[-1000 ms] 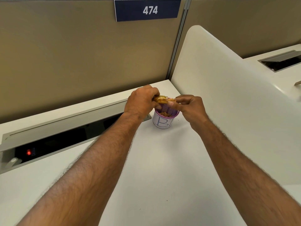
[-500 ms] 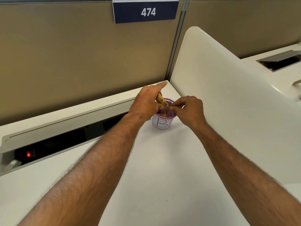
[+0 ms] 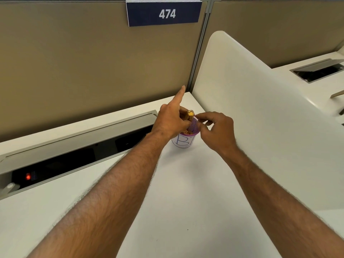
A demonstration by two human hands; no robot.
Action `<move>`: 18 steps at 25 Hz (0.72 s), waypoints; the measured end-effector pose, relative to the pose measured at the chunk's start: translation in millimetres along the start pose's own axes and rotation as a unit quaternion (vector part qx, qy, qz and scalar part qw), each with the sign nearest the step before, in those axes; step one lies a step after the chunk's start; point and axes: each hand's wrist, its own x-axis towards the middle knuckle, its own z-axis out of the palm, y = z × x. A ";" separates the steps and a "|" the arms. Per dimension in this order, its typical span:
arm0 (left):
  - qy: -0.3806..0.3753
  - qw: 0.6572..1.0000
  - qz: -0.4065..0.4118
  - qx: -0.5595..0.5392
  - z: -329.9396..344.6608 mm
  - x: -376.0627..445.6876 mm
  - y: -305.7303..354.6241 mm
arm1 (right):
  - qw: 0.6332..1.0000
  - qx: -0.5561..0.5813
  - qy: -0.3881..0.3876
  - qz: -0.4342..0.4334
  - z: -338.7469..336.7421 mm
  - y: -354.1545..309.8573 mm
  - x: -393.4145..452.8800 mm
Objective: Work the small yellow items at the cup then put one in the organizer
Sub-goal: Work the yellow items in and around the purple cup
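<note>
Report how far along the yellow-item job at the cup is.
Done: nothing visibly placed; no organizer is in view. In hand: the left hand holds a yellow item above the cup, while the right hand pinches beside it. Left: finish there, then place one.

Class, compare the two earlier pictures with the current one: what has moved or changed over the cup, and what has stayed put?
The left hand has turned the yellow item from lying flat between both hands to standing on end, and its index finger now sticks straight out. The right hand now pinches a purple patterned piece beside it. The cup marked B has stayed in place on the desk.
</note>
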 end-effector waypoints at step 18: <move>0.015 0.999 -0.003 -0.033 -2.7 -1.2 -7.2 | 0.980 -0.172 -0.048 -0.092 6.6 -12.1 -6.7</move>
